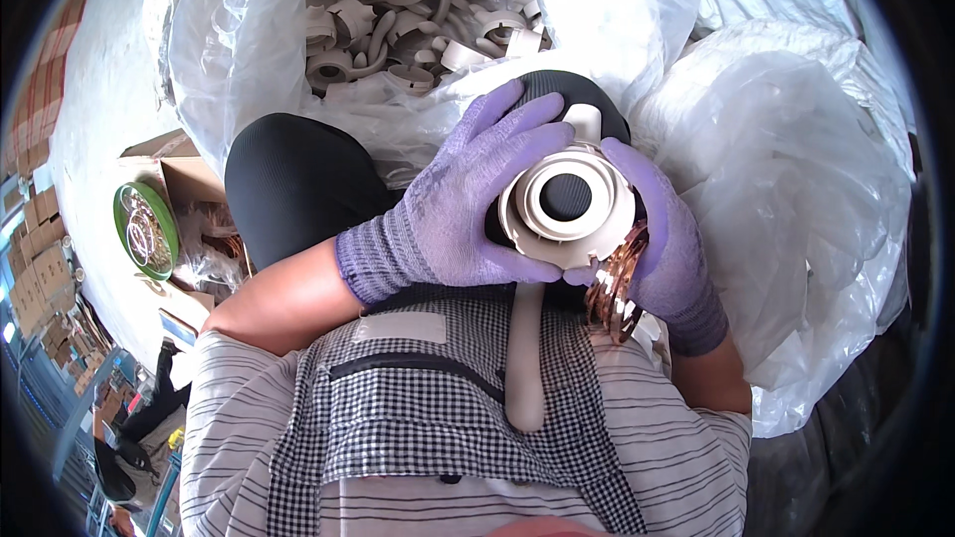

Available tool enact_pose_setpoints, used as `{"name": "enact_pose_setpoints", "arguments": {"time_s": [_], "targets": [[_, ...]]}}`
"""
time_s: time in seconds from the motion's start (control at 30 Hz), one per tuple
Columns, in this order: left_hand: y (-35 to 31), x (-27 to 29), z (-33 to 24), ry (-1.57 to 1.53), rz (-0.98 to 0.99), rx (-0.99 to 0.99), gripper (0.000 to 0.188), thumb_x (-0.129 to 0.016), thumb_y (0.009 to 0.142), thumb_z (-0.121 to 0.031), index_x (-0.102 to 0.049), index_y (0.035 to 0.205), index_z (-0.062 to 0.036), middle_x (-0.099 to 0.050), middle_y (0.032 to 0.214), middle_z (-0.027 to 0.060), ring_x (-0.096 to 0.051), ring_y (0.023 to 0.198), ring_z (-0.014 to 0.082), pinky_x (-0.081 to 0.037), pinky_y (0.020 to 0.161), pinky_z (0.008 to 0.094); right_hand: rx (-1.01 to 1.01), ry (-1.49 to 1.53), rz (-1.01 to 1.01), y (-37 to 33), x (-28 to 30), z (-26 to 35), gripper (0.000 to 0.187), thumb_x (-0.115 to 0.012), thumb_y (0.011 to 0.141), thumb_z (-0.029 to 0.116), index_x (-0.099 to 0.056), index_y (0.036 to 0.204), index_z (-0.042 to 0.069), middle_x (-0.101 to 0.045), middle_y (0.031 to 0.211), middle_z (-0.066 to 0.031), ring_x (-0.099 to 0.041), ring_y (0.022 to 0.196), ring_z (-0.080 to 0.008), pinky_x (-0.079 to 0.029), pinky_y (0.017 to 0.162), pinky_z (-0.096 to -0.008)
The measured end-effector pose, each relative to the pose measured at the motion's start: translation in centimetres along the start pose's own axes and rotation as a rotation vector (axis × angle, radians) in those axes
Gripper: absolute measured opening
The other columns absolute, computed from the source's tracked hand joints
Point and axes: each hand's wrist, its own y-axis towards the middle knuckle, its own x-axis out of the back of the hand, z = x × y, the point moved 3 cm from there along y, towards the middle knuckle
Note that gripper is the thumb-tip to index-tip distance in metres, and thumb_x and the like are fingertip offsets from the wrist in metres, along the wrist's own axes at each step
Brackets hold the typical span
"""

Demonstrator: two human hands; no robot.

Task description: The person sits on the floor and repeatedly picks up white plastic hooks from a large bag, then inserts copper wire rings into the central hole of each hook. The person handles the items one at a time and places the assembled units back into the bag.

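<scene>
I hold a cream plastic part [565,204] with a round ringed head and a long handle that hangs down over my checked apron. My left hand [458,209], in a purple knit glove, wraps around the left side of the round head. On the right side, my right hand [662,239], also gloved in purple, touches the head and holds a bunch of thin copper-coloured rings [617,283] against its palm. Both hands are just above my knees in black trousers.
A large clear plastic bag [239,50] full of several similar cream parts [408,10] stands in front of my knees. More bulging plastic bags [796,169] are on the right. At left is a cardboard box [189,179] with a round green tin [144,229] beside it.
</scene>
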Motion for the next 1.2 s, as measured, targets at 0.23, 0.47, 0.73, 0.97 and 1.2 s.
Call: {"name": "enact_pose_setpoints", "arguments": {"time_s": [0.23, 0.47, 0.73, 0.97, 1.2], "targets": [[-0.1, -0.4, 0.6, 0.006, -0.069, -0.078, 0.101, -0.087, 0.070, -0.053, -0.045, 0.144, 0.0014, -0.051, 0.144, 0.0271, -0.045, 0.140, 0.0429, -0.023, 0.123, 0.0568, 0.047, -0.021, -0.038, 0.1, -0.3, -0.6, 0.111, -0.098, 0.066, 0.028, -0.037, 0.154, -0.003, -0.052, 0.149, -0.0196, -0.050, 0.139, -0.0290, -0.037, 0.118, -0.0419], [-1.3, -0.5, 0.0, 0.004, -0.048, -0.008, 0.114, -0.089, 0.067, -0.058, -0.037, 0.152, -0.0026, -0.046, 0.150, 0.0265, -0.041, 0.141, 0.0499, -0.026, 0.121, 0.0589, 0.149, 0.151, -0.055, -0.2, -0.3, -1.3, 0.088, -0.088, 0.079, 0.022, -0.044, 0.152, 0.003, -0.058, 0.143, -0.0185, -0.058, 0.132, -0.0294, -0.045, 0.113, -0.0405], [-1.9, -1.2, 0.6, 0.129, -0.084, 0.000, 0.110, -0.092, 0.064, -0.053, -0.041, 0.150, -0.0045, -0.047, 0.151, 0.0237, -0.039, 0.142, 0.0484, -0.028, 0.120, 0.0590, 0.106, 0.092, -0.123, -0.3, -1.5, -1.1, 0.102, -0.091, 0.076, 0.020, -0.034, 0.157, -0.003, -0.047, 0.155, -0.0144, -0.048, 0.140, -0.0234, -0.039, 0.118, -0.0392], [-1.7, -0.1, -0.5, -0.261, -0.059, 0.155, 0.110, -0.096, 0.063, -0.042, -0.042, 0.150, -0.0034, -0.056, 0.142, 0.0146, -0.051, 0.137, 0.0306, -0.034, 0.120, 0.0488, 0.127, 0.456, -0.100, -0.7, -1.0, -0.3, 0.089, -0.084, 0.079, 0.004, -0.039, 0.156, 0.002, -0.054, 0.148, -0.0138, -0.054, 0.133, -0.0181, -0.046, 0.112, -0.0339], [-2.5, 1.7, -5.3, -0.992, 0.151, 0.343, 0.102, -0.081, 0.080, -0.062, -0.042, 0.150, 0.0005, -0.061, 0.136, 0.0147, -0.061, 0.122, 0.0221, -0.049, 0.106, 0.0375, 0.539, -0.286, -0.514, -5.5, -1.1, 7.6, 0.088, -0.093, 0.068, 0.026, -0.054, 0.143, 0.001, -0.054, 0.143, -0.0233, -0.060, 0.129, -0.0362, -0.052, 0.106, -0.0416]]}}
